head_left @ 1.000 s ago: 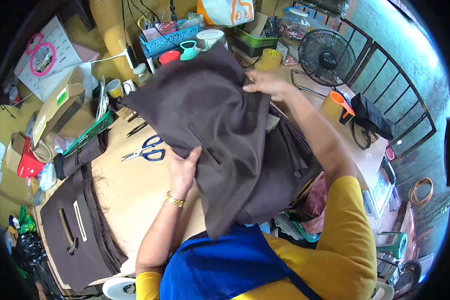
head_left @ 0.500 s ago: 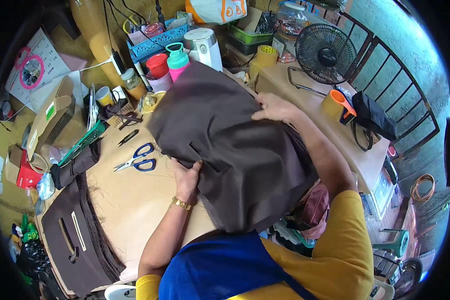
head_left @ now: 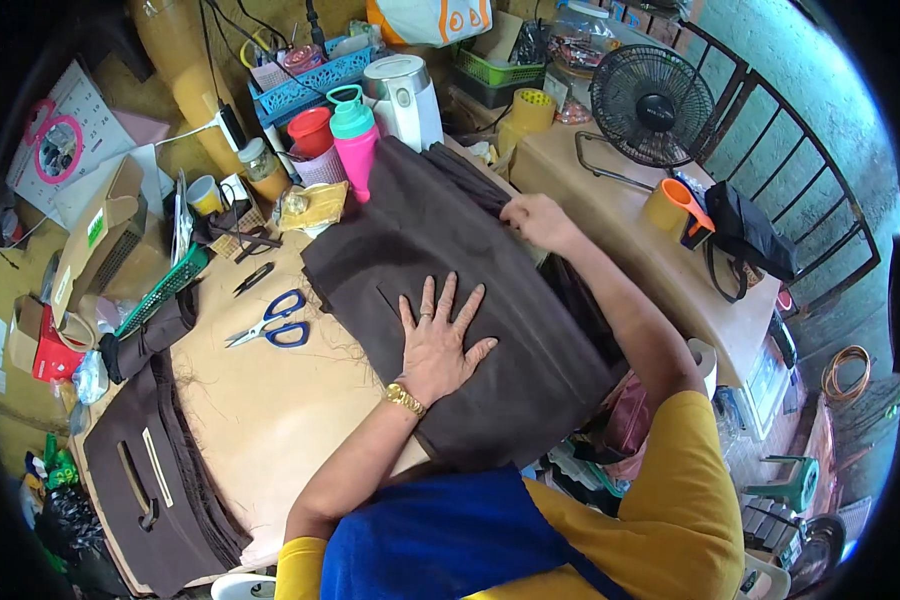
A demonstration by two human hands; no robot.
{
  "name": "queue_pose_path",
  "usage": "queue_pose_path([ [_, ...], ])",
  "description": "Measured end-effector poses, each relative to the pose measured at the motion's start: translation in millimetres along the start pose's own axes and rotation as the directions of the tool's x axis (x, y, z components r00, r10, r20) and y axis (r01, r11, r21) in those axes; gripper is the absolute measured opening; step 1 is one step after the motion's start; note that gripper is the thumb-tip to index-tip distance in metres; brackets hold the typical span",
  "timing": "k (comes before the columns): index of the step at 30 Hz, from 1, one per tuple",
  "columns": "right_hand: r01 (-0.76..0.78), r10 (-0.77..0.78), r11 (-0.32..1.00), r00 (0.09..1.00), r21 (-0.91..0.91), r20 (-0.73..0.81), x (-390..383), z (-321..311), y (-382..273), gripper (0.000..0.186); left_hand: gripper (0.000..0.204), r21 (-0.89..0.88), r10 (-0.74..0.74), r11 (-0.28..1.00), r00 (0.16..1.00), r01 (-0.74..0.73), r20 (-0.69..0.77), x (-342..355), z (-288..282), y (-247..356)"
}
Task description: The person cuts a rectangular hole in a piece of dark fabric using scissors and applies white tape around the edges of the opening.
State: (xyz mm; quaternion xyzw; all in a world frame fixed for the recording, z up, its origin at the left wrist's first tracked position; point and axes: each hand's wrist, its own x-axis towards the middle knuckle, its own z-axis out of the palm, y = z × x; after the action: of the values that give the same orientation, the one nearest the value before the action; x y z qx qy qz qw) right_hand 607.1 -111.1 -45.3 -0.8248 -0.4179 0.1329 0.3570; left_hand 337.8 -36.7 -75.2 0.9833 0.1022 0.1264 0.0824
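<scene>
A dark brown fabric sheet [head_left: 530,340] lies across the right part of the tan work table. Pressed flat on its middle is my left hand [head_left: 440,335], fingers spread, with a gold watch on the wrist. My right hand [head_left: 542,222] is closed at the sheet's far right edge, gripping the fabric there, where more dark folded layers show beneath. A short slit shows in the sheet by my left fingers. Blue-handled scissors [head_left: 273,322] and small black thread snips [head_left: 254,279] lie left of the sheet.
A stack of brown fabric pieces [head_left: 140,480] with a slot rests at the table's left. A pink bottle with a green cap [head_left: 356,150] stands at the sheet's far edge. Behind are a blue basket [head_left: 315,85], a white appliance [head_left: 403,100] and a black fan [head_left: 654,108].
My left hand has moved from the sheet's left edge onto its middle and spread flat. The bunched sheet now lies flatter, and my right hand has shifted slightly along its edge.
</scene>
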Motion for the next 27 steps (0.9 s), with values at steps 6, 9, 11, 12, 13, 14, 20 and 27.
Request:
queue_pose_path([
  [6,0.059,-0.092,0.822,0.995,-0.567,-0.029,-21.2,31.2,-18.7,0.052,0.073,-0.009,-0.005,1.000,1.000,0.005,0.005,0.4,1.0,-1.0],
  [9,0.040,-0.007,0.875,0.997,-0.483,0.071,-21.6,12.4,-46.1,0.061,0.073,-0.014,-0.015,1.000,1.000,0.015,-0.006,0.5,-0.3,-2.7],
  [11,0.050,-0.047,0.866,0.999,-0.497,0.018,-35.7,-14.5,-69.5,0.060,0.074,-0.010,-0.002,1.000,1.000,0.002,0.002,2.3,-1.0,-1.0],
  [12,0.058,-0.069,0.863,0.998,-0.502,-0.005,-42.6,-27.4,-82.5,0.059,0.074,-0.002,0.002,1.000,1.000,-0.002,0.010,3.1,-1.2,-0.6],
  [13,0.099,-0.140,0.875,0.989,-0.474,-0.053,-51.7,-37.8,-97.6,0.060,0.074,0.007,0.001,1.000,1.000,-0.001,0.017,3.6,-1.4,-0.2],
  [14,0.143,-0.210,0.882,0.972,-0.449,-0.102,-64.6,-45.6,-114.3,0.061,0.072,0.039,-0.022,0.999,0.999,0.021,0.034,5.5,-1.4,-0.1],
  [20,0.003,-0.315,0.644,0.912,0.765,0.261,-128.7,42.5,-141.1,0.064,0.070,-0.846,-0.103,0.533,0.989,-0.035,-0.106,16.4,40.7,3.7],
  [27,-0.693,-0.264,-0.183,0.718,0.697,0.644,-120.7,102.0,-92.7,0.051,0.076,-0.507,-0.062,0.859,0.971,-0.066,-0.231,3.0,53.0,-19.8],
])
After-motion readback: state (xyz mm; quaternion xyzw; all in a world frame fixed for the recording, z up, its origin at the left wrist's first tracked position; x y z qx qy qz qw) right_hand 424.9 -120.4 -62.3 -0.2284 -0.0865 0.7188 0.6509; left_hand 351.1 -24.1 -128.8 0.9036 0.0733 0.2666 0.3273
